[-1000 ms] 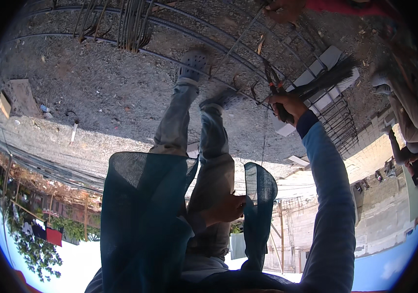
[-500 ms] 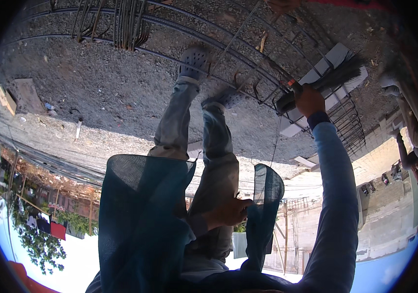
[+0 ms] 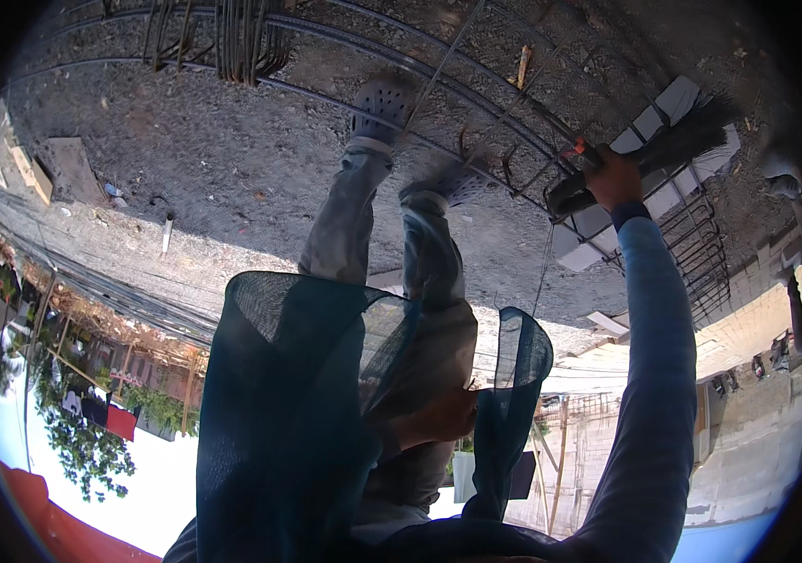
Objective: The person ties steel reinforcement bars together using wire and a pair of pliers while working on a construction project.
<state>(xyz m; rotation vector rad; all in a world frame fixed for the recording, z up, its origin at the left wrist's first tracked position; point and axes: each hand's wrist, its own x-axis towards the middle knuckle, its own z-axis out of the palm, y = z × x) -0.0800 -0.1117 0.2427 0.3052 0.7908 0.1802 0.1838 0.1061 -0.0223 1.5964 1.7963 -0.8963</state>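
Note:
My right hand (image 3: 615, 180) reaches far forward on the right, its fingers closed round a bundle of dark, thin wire (image 3: 687, 141) that fans out at its far end. A dark tool handle with an orange part (image 3: 580, 147) sticks out of the same grip, beside the long steel bars (image 3: 457, 89). Close to my body my left hand (image 3: 446, 415) is curled in front of my trouser leg, next to a strip of teal mesh cloth (image 3: 506, 375). Its fingertips meet the strip's edge; what they hold, if anything, is hidden. More mesh cloth (image 3: 279, 403) hangs across my left forearm.
Bent steel stirrups (image 3: 240, 42) hang on the bars at upper left. Pale boards (image 3: 581, 246) and a rebar grid (image 3: 701, 239) lie beneath the wire bundle. My clogs (image 3: 384, 101) stand on gravel by the bars. Another person (image 3: 800, 202) is at the right edge.
The whole view has shifted, with most things now farther right in the picture. The mesh cloth has swung and spread toward my left wrist. My right hand keeps its grip.

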